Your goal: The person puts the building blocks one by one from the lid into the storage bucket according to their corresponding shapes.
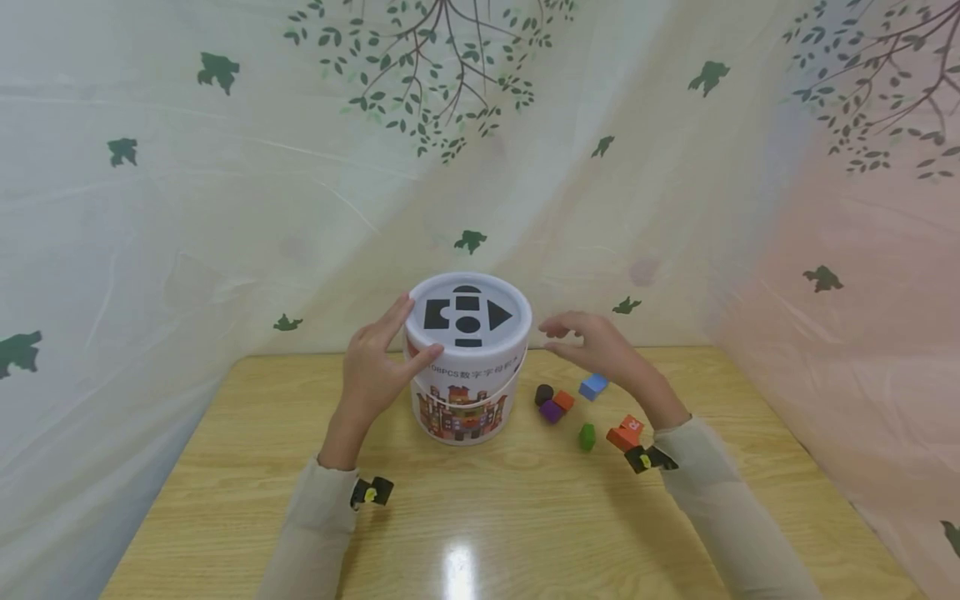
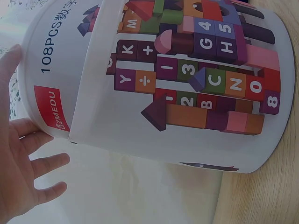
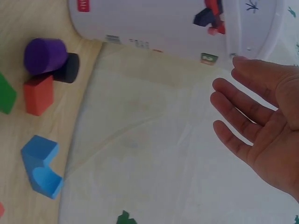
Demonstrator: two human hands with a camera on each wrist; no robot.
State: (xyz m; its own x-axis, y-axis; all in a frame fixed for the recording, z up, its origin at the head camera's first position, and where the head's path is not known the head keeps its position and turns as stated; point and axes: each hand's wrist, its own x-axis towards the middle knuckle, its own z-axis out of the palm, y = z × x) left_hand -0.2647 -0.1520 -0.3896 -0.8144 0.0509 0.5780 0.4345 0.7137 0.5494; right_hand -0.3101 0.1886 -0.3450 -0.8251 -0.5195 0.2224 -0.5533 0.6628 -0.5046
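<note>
A white bucket (image 1: 463, 408) printed with toy blocks stands on the table, its white lid (image 1: 495, 340) pierced by shaped cutouts. My left hand (image 1: 371, 362) lies along the lid's left edge, thumb at the front rim. In the left wrist view that hand (image 2: 18, 172) has spread fingers, some at the rim, others free of it. To the right of the bucket, my right hand (image 1: 600, 346) hovers with nothing in it. The right wrist view shows this hand (image 3: 271, 116) with fingers extended near the upper edge of the bucket (image 3: 154, 23).
Right of the bucket lie a purple cylinder (image 3: 46, 56), a black block (image 3: 67, 68), a red block (image 3: 39, 95), a notched blue block (image 3: 41, 165) and a green block (image 1: 587, 437). Orange-red blocks (image 1: 622, 439) lie under the right wrist. A leaf-patterned curtain (image 1: 300, 208) hangs behind the table (image 1: 525, 508).
</note>
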